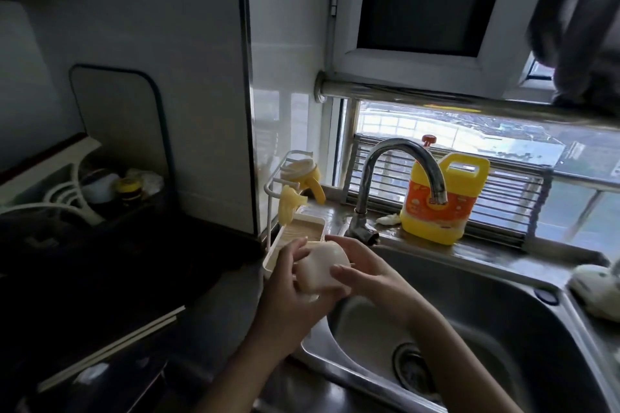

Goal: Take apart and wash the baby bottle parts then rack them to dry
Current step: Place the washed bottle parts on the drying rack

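Observation:
I hold a cream-white bottle body (320,266) between both hands over the left rim of the sink (523,318). My left hand (288,282) cups it from the left and below. My right hand (360,268) wraps its right side, thumb across the front. Behind them a white drying rack (278,245) stands on the counter. A yellow handled collar (310,178) hangs on the rack's upper posts, and a yellow part (289,206) hangs lower down.
A chrome tap (399,174) arches over the sink with no water running. A yellow detergent jug (443,201) stands on the window ledge behind it. A white cloth (593,285) lies at the right rim. Chopsticks (114,345) rest on the dark counter at left.

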